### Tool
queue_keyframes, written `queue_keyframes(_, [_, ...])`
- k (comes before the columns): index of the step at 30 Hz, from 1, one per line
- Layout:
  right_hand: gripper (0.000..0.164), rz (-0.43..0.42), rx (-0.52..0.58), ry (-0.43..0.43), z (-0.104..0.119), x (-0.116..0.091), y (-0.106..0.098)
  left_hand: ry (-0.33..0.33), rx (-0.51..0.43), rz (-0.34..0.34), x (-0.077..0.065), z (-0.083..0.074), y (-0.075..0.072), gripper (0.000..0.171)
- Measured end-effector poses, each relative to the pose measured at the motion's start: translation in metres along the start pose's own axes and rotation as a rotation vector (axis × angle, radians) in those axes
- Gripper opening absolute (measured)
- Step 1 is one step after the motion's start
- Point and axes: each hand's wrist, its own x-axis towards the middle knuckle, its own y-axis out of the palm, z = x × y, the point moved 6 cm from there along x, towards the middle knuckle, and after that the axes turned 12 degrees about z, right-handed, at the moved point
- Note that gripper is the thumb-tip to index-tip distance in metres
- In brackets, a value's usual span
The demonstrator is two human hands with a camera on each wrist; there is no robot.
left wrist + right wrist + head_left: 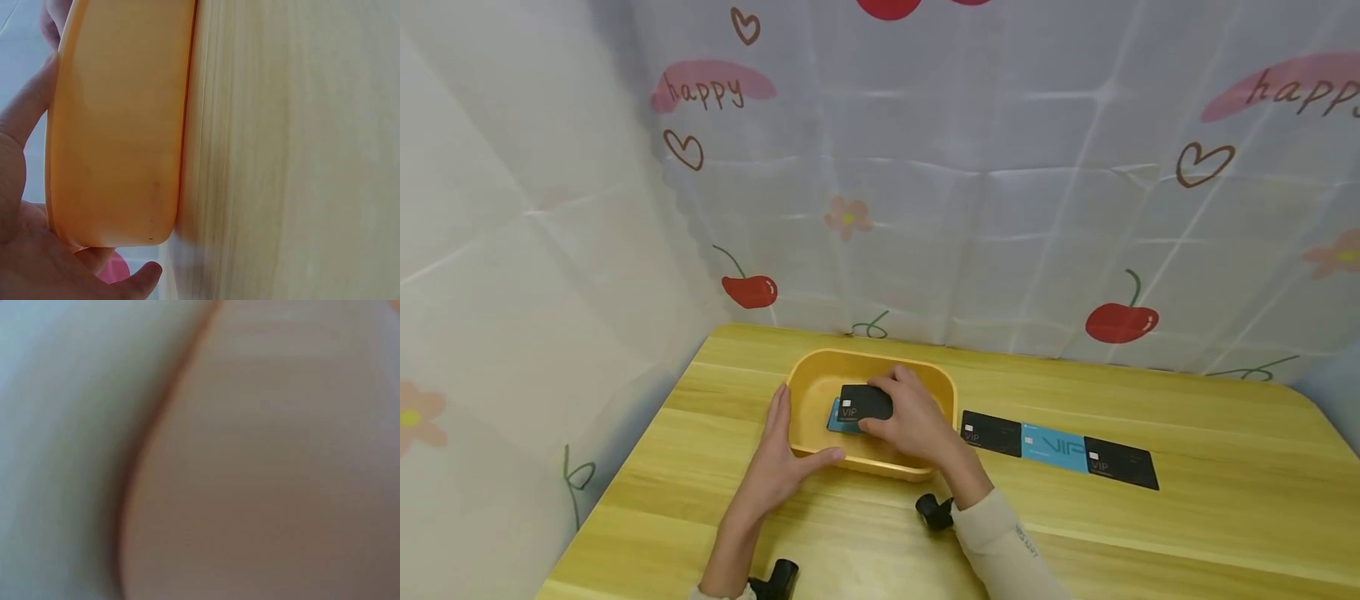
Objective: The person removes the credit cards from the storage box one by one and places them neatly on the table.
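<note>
In the head view, my right hand (917, 421) pinches a black VIP card (863, 403) between thumb and fingers, inside a yellow plastic basin (871, 474). Under that card, part of a blue card (835, 418) shows on the basin floor. My left hand (773, 467) rests against the basin's left end, its fingers straight along the outer wall and its thumb lying on the front rim. The left wrist view has the basin wall (122, 125) close up, with the thumb (34, 100) touching its edge. Only blurred skin fills most of the right wrist view.
Right of the basin, a black card (991, 433), a blue VIP card (1054, 448) and another black card (1122, 463) lie in a row on the wooden table (850, 533). A patterned curtain (985, 217) hangs behind. Black devices (934, 512) sit at both wrists.
</note>
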Motion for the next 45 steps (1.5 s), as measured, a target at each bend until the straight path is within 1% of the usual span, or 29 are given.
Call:
queue_keyframes(3, [0.055, -0.014, 0.033, -0.01, 0.005, -0.01, -0.011, -0.008, 0.0, 0.004, 0.0, 0.0, 0.0, 0.127])
queue_keyframes(6, [0.055, -0.035, 0.024, -0.028, 0.011, -0.02, -0.019, -0.015, 0.007, 0.006, 0.0, -0.001, 0.0, 0.127])
queue_keyframes(10, [0.056, -0.062, 0.023, -0.041, 0.02, -0.036, -0.024, -0.002, 0.009, 0.001, -0.001, -0.001, -0.001, 0.127])
queue_keyframes(13, [0.057, -0.078, 0.028, -0.029, 0.024, -0.048, -0.028, 0.009, 0.011, -0.004, 0.0, -0.001, -0.001, 0.127])
queue_keyframes(19, [0.055, -0.099, 0.018, 0.005, 0.025, -0.068, -0.034, 0.02, 0.006, -0.01, 0.0, -0.001, 0.0, 0.127])
queue_keyframes(23, [0.052, -0.096, -0.006, 0.008, 0.025, -0.078, -0.035, 0.015, 0.003, -0.007, 0.0, 0.0, 0.001, 0.126])
queue_keyframes(25, [0.051, -0.104, -0.021, 0.001, 0.025, -0.083, -0.038, 0.013, 0.004, -0.003, 0.0, 0.001, 0.001, 0.127])
queue_keyframes(28, [0.051, -0.109, -0.032, 0.013, 0.024, -0.092, -0.043, 0.013, 0.013, 0.001, 0.0, 0.001, 0.001, 0.128])
queue_keyframes(34, [0.055, -0.091, -0.035, 0.08, 0.011, -0.106, -0.05, 0.018, 0.031, -0.01, -0.002, 0.0, -0.002, 0.129])
queue_keyframes(39, [0.053, -0.075, -0.038, 0.131, -0.007, -0.116, -0.059, 0.024, 0.022, -0.002, -0.001, 0.002, -0.001, 0.128])
queue_keyframes(43, [0.053, -0.076, -0.028, 0.161, -0.024, -0.126, -0.069, 0.028, 0.019, 0.001, 0.0, 0.001, 0.001, 0.127])
queue_keyframes(45, [0.054, -0.076, -0.04, 0.179, -0.032, -0.132, -0.073, 0.029, 0.022, 0.002, 0.001, 0.0, 0.001, 0.127])
